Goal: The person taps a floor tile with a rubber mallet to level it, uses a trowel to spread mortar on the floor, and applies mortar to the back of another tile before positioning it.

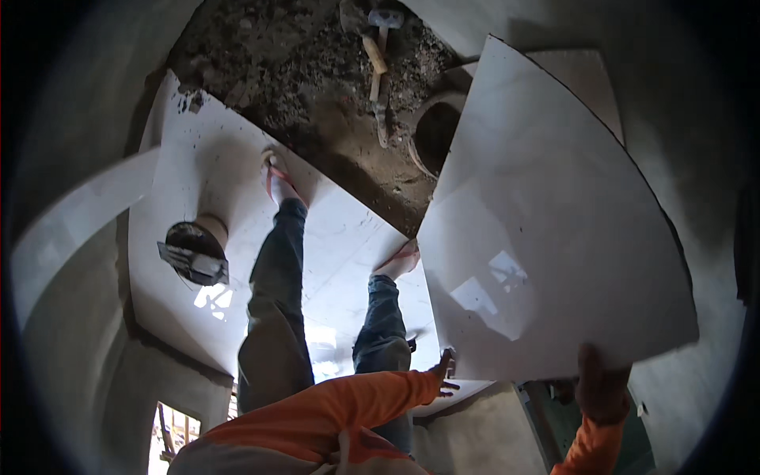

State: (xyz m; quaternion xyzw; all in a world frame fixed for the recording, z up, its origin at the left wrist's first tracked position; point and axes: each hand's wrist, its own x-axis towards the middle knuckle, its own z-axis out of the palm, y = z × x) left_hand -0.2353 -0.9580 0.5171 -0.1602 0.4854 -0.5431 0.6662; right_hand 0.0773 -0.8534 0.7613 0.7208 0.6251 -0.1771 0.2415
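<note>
A large, glossy white tile (562,222) stands tilted at my right side, its far corner reaching up toward the wall. My right hand (603,388) is closed on its near edge, thumb on the face and the other fingers hidden behind. At the tile's near left corner is my left hand (445,375), its fingers around the corner, partly hidden. Orange sleeves cover both arms. Below, my feet in red-strapped sandals (281,184) stand on pale glossy floor tiles (340,229), one foot close to the lifted tile's left edge.
Rough dark mortar (269,63) covers the floor ahead. A mallet (385,20) and a wooden-handled trowel (374,55) lie on it, beside a round bucket (419,150) partly behind the tile. A bucket (212,226) with a trowel (194,261) across it stands left. Walls enclose the space.
</note>
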